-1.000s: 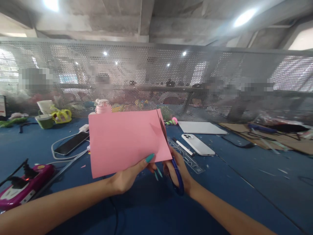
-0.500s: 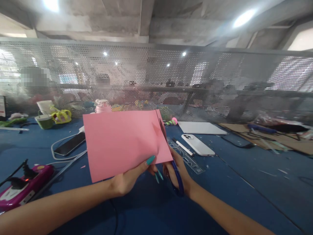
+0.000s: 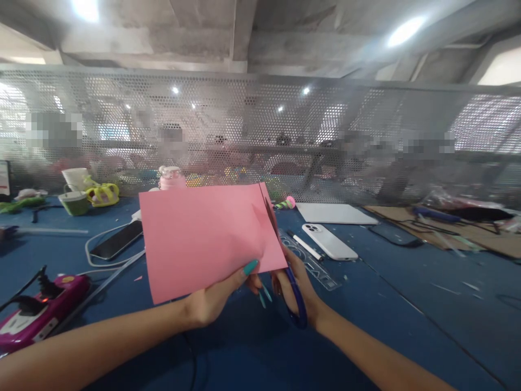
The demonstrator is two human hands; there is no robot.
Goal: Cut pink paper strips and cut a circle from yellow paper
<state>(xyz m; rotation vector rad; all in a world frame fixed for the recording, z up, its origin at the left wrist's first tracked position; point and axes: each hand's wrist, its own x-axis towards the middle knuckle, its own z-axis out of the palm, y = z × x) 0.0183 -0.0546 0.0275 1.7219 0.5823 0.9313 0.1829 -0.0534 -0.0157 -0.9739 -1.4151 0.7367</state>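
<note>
My left hand (image 3: 215, 298) pinches the lower edge of a pink paper sheet (image 3: 203, 239) and holds it up over the blue table (image 3: 386, 304). The thumb with its teal nail lies on the front of the sheet. My right hand (image 3: 301, 288) grips blue-handled scissors (image 3: 295, 296). Their dark blades run up along the sheet's right side, where a narrow strip is partly cut away from the rest.
A clear ruler (image 3: 313, 263), a pen (image 3: 303, 244), a white phone (image 3: 329, 241) and a grey tablet (image 3: 336, 213) lie right of the paper. On the left are a dark phone (image 3: 118, 240) with cables, a pink toy car (image 3: 38, 312), a pink bottle (image 3: 171, 178) and cups. A perforated metal screen (image 3: 260, 136) closes the back.
The pink sheet has shifted slightly to the left and down over the second. Both hands stay in nearly the same grip and place.
</note>
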